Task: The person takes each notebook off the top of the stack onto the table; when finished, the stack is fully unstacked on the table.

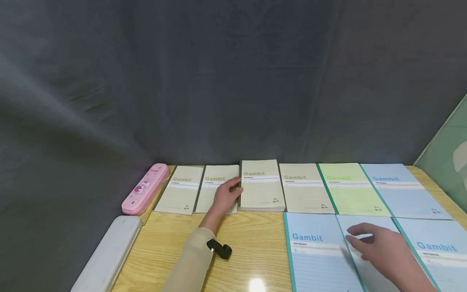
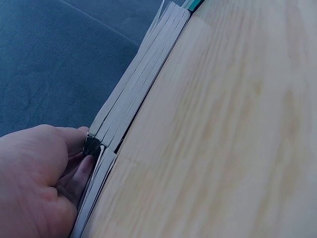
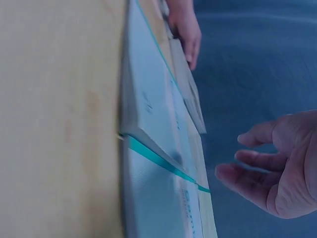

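The left hand (image 1: 227,197) rests at the dark spine of a stack of beige notebooks (image 1: 261,185) in the back row of the wooden table (image 1: 251,251); in the left wrist view its fingers (image 2: 79,176) curl against the stack's edge (image 2: 138,89), where several separate books show. Judged from that thickness, the stack is moderately heavy and will flex little, but the smooth paper covers may slide over one another, so a hold spanning the spine edge and pressing the books together looks safest. The right hand (image 1: 383,249) hovers with fingers spread and loosely bent, holding nothing, just above a blue notebook (image 1: 368,259) in the front row. That single book looks thin, light and bendable; lifting it by a free edge appears workable. A pink pencil case (image 1: 145,188) and a white case (image 1: 109,253) lie at the left.
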### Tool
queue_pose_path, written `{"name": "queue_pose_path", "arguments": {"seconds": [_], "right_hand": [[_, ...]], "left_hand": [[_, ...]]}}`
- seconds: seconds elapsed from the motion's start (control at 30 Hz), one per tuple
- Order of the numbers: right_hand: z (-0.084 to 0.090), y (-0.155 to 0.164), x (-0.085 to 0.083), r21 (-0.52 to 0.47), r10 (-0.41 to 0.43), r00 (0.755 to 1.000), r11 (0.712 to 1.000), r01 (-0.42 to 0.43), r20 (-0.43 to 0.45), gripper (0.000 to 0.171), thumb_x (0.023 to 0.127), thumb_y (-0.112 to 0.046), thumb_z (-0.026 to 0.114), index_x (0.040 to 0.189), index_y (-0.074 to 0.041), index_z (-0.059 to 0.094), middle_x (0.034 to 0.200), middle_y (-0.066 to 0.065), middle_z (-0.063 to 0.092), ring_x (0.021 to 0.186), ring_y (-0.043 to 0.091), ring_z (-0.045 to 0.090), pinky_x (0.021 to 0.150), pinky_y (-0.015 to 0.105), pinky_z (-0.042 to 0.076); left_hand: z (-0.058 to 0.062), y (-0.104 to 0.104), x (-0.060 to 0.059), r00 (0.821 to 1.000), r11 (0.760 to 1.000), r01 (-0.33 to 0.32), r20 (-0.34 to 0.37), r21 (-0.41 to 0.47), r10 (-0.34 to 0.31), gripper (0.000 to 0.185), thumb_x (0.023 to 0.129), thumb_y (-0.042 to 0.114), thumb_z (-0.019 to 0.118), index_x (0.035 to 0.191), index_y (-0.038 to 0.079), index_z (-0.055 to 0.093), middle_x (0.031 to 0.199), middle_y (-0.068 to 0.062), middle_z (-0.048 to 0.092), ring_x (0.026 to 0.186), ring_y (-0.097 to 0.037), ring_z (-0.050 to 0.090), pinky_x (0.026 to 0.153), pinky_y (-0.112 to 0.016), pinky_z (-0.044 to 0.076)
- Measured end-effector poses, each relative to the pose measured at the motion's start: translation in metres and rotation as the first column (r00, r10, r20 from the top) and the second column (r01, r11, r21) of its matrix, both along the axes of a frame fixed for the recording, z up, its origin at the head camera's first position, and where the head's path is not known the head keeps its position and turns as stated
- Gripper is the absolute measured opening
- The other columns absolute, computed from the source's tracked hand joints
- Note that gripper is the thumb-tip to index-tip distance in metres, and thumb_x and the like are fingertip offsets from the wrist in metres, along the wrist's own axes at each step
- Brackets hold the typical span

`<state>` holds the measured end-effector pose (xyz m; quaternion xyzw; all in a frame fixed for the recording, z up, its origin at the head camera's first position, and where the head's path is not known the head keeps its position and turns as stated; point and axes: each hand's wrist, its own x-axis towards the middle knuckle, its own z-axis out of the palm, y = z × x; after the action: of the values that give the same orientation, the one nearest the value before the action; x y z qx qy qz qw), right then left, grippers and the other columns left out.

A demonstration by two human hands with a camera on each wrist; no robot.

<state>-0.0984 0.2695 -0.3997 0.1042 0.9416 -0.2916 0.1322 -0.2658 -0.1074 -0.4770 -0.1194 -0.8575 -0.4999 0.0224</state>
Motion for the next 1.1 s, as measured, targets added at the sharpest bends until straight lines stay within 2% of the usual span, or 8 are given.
{"name": "queue_pose_path", "arguments": {"seconds": [0.07,0.2,0.4,0.5,0.6,0.8,0.87,1.1], "right_hand": [[0.002,0.0,-0.009,-0.042,-0.001,0.999,0.999,-0.001,-0.051,0.041,0.095,-0.035,0.071,0.116,0.0,0.071,0.102,0.017,0.073,0.072,0.019,0.07,0.061,0.036,0.053],[0.0,-0.004,-0.027,-0.192,0.028,0.982,0.979,-0.064,-0.186,0.04,0.099,-0.034,0.067,0.121,0.0,0.071,0.11,0.015,0.074,0.089,0.023,0.073,0.069,0.033,0.059],[-0.006,-0.023,-0.071,-0.457,0.005,0.971,0.881,-0.117,-0.24,0.045,0.103,-0.031,0.061,0.129,0.006,0.063,0.118,0.018,0.071,0.104,0.024,0.07,0.085,0.035,0.059],[-0.011,-0.036,-0.095,-0.502,-0.009,0.971,0.857,-0.116,-0.239,0.047,0.105,-0.031,0.058,0.133,0.007,0.06,0.121,0.02,0.069,0.108,0.027,0.069,0.089,0.036,0.058],[-0.022,-0.053,-0.117,-0.494,-0.011,0.968,0.862,-0.117,-0.25,0.044,0.106,-0.03,0.057,0.132,0.006,0.06,0.123,0.021,0.067,0.111,0.03,0.067,0.09,0.036,0.057],[-0.045,-0.086,-0.152,-0.378,-0.01,0.94,0.917,-0.127,-0.34,0.029,0.104,-0.016,0.056,0.122,0.002,0.069,0.126,0.021,0.066,0.118,0.036,0.06,0.097,0.046,0.051],[-0.049,-0.095,-0.16,-0.338,0.007,0.933,0.931,-0.137,-0.36,0.027,0.103,-0.015,0.056,0.122,0.001,0.069,0.127,0.021,0.066,0.12,0.038,0.058,0.102,0.052,0.046],[-0.061,-0.11,-0.175,-0.256,0.083,0.917,0.947,-0.194,-0.39,0.035,0.101,-0.016,0.06,0.134,-0.003,0.064,0.135,0.021,0.061,0.125,0.039,0.057,0.105,0.054,0.043]], "left_hand": [[0.0,-0.001,0.0,1.0,1.0,-0.006,0.004,0.014,0.006,0.042,0.1,0.014,0.065,0.141,0.003,0.06,0.149,-0.01,0.053,0.13,-0.03,0.055,0.106,-0.043,0.047],[-0.001,0.0,0.001,1.0,0.999,-0.01,0.004,0.05,0.009,0.042,0.098,0.015,0.069,0.138,0.002,0.062,0.145,-0.015,0.056,0.129,-0.032,0.056,0.105,-0.043,0.047],[-0.002,0.003,0.002,0.999,0.996,-0.022,0.044,0.09,0.018,0.045,0.095,0.016,0.073,0.137,0.003,0.063,0.137,-0.02,0.06,0.122,-0.034,0.061,0.099,-0.04,0.052],[-0.001,0.004,0.003,0.999,0.995,-0.028,0.046,0.091,0.023,0.046,0.094,0.016,0.074,0.137,0.003,0.063,0.137,-0.02,0.06,0.121,-0.034,0.062,0.098,-0.039,0.053],[0.0,0.002,0.003,0.999,0.995,-0.034,0.038,0.089,0.03,0.046,0.093,0.015,0.075,0.136,0.001,0.063,0.136,-0.021,0.06,0.12,-0.035,0.062,0.097,-0.039,0.053],[0.0,0.0,0.001,0.998,0.995,-0.043,0.049,0.092,0.038,0.046,0.093,0.015,0.076,0.136,0.003,0.064,0.134,-0.021,0.061,0.117,-0.034,0.064,0.095,-0.037,0.054],[0.0,-0.001,0.001,0.997,0.994,-0.049,0.058,0.093,0.043,0.046,0.093,0.015,0.076,0.135,0.003,0.064,0.134,-0.021,0.061,0.117,-0.034,0.065,0.095,-0.037,0.054],[-0.001,0.0,0.001,0.997,0.996,-0.026,0.069,0.08,0.021,0.05,0.094,0.019,0.075,0.14,0.004,0.061,0.145,-0.017,0.055,0.124,-0.033,0.06,0.099,-0.035,0.052]]}}
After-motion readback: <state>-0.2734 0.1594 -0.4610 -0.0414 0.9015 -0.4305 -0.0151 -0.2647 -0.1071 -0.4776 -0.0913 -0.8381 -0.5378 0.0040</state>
